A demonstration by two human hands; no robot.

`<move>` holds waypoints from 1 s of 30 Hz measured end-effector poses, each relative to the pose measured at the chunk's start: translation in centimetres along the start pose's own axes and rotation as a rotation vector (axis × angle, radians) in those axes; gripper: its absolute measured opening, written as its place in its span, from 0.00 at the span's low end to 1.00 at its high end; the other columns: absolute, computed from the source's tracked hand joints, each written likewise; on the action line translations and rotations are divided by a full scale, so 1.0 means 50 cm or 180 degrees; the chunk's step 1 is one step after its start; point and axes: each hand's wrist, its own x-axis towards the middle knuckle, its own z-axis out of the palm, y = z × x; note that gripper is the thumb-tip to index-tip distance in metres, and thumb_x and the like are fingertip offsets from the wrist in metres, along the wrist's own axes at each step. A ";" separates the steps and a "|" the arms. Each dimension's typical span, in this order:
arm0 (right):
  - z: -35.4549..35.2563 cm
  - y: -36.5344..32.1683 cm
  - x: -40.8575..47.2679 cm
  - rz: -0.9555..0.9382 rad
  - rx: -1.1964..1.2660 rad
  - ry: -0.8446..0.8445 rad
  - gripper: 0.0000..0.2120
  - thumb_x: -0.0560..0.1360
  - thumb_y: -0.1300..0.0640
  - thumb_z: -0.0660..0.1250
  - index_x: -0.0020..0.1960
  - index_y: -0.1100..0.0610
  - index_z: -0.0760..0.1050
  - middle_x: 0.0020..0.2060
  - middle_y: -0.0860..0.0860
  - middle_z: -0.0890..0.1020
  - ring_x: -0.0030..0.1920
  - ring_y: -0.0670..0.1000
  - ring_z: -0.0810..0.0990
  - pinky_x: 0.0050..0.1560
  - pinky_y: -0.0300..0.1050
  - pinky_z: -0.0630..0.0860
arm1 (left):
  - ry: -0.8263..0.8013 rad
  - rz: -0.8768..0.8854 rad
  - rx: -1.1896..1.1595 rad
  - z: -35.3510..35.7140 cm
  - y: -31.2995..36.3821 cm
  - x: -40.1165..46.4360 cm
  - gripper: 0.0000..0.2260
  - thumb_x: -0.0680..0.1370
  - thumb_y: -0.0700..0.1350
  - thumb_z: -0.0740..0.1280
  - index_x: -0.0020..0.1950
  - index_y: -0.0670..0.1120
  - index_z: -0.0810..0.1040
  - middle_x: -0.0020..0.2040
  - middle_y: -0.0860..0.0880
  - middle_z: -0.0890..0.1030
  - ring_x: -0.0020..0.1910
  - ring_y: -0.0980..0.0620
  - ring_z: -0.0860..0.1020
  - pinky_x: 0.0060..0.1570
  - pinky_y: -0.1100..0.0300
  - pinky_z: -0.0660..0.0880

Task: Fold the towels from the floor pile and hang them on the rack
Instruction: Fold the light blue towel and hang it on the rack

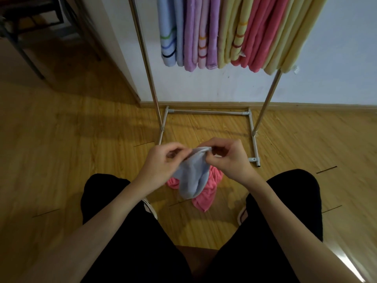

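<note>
A light blue towel (192, 176) hangs bunched between my hands, above the floor. My left hand (161, 162) and my right hand (228, 158) both pinch its white top edge, close together. Under it a pink towel (206, 193) lies crumpled on the wooden floor between my feet. Straight ahead stands the metal rack (208, 112), with folded blue, purple, yellow and pink towels (224, 31) hanging side by side from its top.
The rack's base tubes (255, 148) lie on the floor just beyond my hands. A white wall is behind the rack. A dark table frame (26, 54) stands at the far left. My black trouser legs (114, 201) and shoes flank the pink towel.
</note>
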 end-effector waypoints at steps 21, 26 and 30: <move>-0.103 -0.075 0.011 -0.0404 -0.0445 0.0612 0.16 0.71 0.71 0.64 0.47 0.52 0.66 0.35 0.55 0.74 0.34 0.48 0.71 0.36 0.36 0.69 | 0.0337 -0.0781 0.0693 -0.109 0.091 0.078 0.07 0.71 0.34 0.69 0.40 0.45 0.81 0.36 0.50 0.79 0.35 0.57 0.76 0.33 0.68 0.70; -0.122 -0.139 0.059 -0.0785 -0.0548 0.0762 0.14 0.70 0.77 0.60 0.43 0.59 0.66 0.37 0.56 0.72 0.34 0.45 0.68 0.36 0.32 0.66 | 0.0357 0.0027 0.1059 -0.177 0.202 0.105 0.12 0.70 0.32 0.68 0.37 0.49 0.80 0.37 0.50 0.80 0.40 0.51 0.78 0.41 0.54 0.77; -0.139 -0.173 0.094 -0.0939 -0.0442 0.0707 0.10 0.70 0.77 0.58 0.42 0.64 0.68 0.37 0.60 0.73 0.35 0.49 0.69 0.35 0.35 0.66 | -0.0562 0.0240 0.0502 -0.204 0.273 0.117 0.15 0.70 0.28 0.65 0.46 0.48 0.78 0.45 0.46 0.80 0.46 0.44 0.79 0.43 0.57 0.79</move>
